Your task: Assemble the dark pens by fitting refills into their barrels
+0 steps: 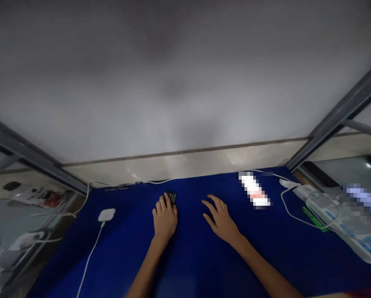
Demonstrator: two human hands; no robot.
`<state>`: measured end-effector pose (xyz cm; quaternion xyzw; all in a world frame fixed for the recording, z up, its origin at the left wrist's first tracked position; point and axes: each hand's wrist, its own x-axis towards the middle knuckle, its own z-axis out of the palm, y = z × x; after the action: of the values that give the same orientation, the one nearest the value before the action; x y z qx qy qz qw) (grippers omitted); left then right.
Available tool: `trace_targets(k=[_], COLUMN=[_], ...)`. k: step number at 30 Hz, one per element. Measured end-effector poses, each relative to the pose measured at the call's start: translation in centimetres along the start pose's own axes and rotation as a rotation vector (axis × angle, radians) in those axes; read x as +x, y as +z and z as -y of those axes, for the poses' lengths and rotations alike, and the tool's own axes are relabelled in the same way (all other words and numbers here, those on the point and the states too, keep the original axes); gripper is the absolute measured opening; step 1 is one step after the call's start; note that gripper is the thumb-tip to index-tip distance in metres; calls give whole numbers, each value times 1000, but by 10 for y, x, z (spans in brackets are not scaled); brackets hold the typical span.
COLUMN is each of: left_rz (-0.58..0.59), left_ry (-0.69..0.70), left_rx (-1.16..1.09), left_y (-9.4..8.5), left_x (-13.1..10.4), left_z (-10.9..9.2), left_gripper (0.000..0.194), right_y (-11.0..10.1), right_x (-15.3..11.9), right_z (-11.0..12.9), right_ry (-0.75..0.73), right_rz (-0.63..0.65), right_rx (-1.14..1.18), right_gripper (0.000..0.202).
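My left hand (165,217) rests palm down on the blue tabletop (191,252). Its fingers are bent over a small row of black pens (172,196), whose far ends stick out past the index finger and thumb. The rest of the pens is hidden under the hand. To the right, my right hand (220,218) hovers over or lies on the blue surface, with its fingers spread and nothing in them. A gap of bare blue surface separates it from the pens.
On the left lies a white square device (106,215) with a white cable. A blurred bright phone-like slab (255,191) sits at the back right. Beyond it are a power strip (359,240) and a green packet (314,219). Grey metal posts (334,116) flank the wall.
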<state>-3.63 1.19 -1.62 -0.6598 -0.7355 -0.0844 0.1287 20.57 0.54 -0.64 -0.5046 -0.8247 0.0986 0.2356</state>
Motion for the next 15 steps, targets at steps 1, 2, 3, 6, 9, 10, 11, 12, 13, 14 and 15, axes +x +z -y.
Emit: trace_targets(k=[1, 2, 3, 6, 9, 10, 11, 12, 13, 14, 15], left_rz=[10, 25, 46, 116, 162, 171, 178, 183, 190, 196, 201], left_ry=[85, 179, 279, 581, 823, 869, 893, 898, 888, 871, 845], left_rx=[-24, -51, -78, -133, -144, -144, -146, -151, -163, -183, -211], left_y=[-1, -2, -4, -11, -17, -18, -19, -20, -21, -22, -23], left_x=[-1, -3, -4, -5, 0, 2, 4, 5, 5, 4, 3], left_z=[1, 1, 1, -5, -12, -13, -14, -15, -15, -15, -15], left_gripper=[56, 56, 57, 63, 70, 71, 71, 72, 73, 73, 74], right_y=[1, 2, 3, 4, 2, 2, 3, 3, 5, 7, 9], right_x=[0, -1, -1, -2, -2, -2, -2, -1, 0, 2, 4], right_z=[-1, -2, -3, -7, -11, -12, -14, -15, -17, -19, -21], right_ry=[20, 35, 50, 84, 119, 133, 150, 171, 199, 235, 280], right_rz=[-16, -32, -47, -83, -113, -125, -141, -161, -186, -215, -247], right_rx=[14, 32, 52, 139, 293, 360, 434, 515, 604, 699, 800], right_gripper=[44, 44, 44, 42, 41, 41, 41, 42, 44, 47, 51])
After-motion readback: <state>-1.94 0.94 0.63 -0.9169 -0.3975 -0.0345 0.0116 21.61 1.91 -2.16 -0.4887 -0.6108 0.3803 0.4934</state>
